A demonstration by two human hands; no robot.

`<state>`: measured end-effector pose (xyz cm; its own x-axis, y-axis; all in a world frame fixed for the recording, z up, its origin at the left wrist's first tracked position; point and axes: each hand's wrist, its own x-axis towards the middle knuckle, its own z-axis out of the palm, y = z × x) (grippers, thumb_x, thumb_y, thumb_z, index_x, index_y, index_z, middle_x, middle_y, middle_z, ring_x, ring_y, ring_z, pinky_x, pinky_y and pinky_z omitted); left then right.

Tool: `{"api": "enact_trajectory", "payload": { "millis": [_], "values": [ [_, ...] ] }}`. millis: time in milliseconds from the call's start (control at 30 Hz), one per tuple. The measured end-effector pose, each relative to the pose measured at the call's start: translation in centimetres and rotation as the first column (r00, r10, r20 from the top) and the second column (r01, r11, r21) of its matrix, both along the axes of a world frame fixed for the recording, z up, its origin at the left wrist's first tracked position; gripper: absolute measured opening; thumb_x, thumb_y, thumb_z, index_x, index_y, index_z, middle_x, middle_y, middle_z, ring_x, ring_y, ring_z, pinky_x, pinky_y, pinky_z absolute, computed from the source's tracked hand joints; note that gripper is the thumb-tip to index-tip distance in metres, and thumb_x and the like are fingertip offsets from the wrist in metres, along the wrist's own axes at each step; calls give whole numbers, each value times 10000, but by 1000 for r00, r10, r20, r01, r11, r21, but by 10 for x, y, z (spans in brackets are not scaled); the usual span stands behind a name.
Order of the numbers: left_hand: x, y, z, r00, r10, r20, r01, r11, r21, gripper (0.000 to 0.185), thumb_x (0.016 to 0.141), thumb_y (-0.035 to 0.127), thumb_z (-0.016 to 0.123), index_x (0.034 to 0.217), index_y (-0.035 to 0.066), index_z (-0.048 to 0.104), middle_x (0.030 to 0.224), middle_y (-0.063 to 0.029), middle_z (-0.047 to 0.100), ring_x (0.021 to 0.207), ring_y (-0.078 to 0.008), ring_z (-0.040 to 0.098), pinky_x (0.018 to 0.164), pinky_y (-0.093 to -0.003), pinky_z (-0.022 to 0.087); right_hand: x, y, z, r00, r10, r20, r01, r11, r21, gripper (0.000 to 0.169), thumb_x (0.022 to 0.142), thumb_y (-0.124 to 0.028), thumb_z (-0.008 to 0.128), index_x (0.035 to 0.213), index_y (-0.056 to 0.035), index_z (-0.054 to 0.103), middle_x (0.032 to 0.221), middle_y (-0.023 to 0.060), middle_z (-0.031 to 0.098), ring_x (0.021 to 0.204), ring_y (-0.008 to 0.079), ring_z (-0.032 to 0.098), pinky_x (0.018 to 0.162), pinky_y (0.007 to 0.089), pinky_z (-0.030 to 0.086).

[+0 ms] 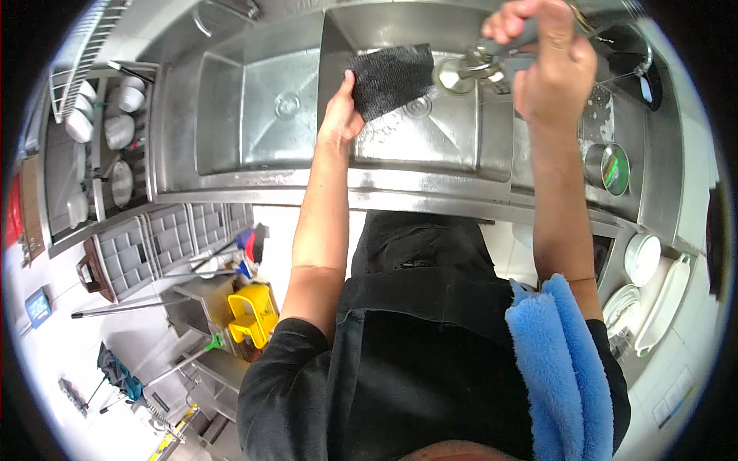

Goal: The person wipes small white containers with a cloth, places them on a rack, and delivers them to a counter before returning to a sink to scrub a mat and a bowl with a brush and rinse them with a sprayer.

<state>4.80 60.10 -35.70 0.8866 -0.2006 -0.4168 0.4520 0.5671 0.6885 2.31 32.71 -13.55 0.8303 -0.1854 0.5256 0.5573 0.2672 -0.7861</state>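
Observation:
My left hand (342, 110) grips the near left edge of a black rectangular slab (394, 79) with a bumpy surface; I cannot tell whether it is a plate or a mat. It is held tilted above the right basin (444, 151) of a stainless steel double sink. On the right, my right hand (554, 69) is closed around the grey handle of a pre-rinse sprayer (456, 76). The round spray head is close to the slab's right edge, slightly blurred. Water shows below the slab, around the basin's drain (419, 106).
The left basin (271, 138) adjoins. A metal container (614, 168) stands on the right drainboard. White dishes (642, 259) sit at far right, and a rack of bowls (120, 131) at far left. Grey dish racks (167, 242) and a yellow mop bucket (253, 314) are on the left.

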Motion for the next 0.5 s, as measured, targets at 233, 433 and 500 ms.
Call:
{"api": "enact_trajectory", "payload": {
  "millis": [233,433,500],
  "values": [
    [31,0,26,992,-123,-24,125,985,119,572,1122,484,405,1434,32,567,1422,-113,640,1283,-264,625,1118,-458,497,-12,39,52,995,98,-8,-96,986,138,409,996,-401,730,829,-38,643,703,24,627,618,115,595,559,270,484],
    [40,3,33,983,-167,-79,178,971,161,630,1101,539,433,1458,31,544,1484,-108,589,1332,-258,583,1155,-464,446,-14,77,43,1000,21,0,-21,994,110,455,1009,-431,707,803,-36,619,703,42,612,638,129,581,598,307,486],
    [43,7,32,984,-155,-84,169,967,193,621,1100,537,439,1449,37,554,1471,-111,601,1325,-264,591,1152,-470,442,-12,90,39,995,91,-38,-84,984,159,441,1030,-418,675,941,11,630,782,94,622,740,203,613,736,401,552]
  ]
}}
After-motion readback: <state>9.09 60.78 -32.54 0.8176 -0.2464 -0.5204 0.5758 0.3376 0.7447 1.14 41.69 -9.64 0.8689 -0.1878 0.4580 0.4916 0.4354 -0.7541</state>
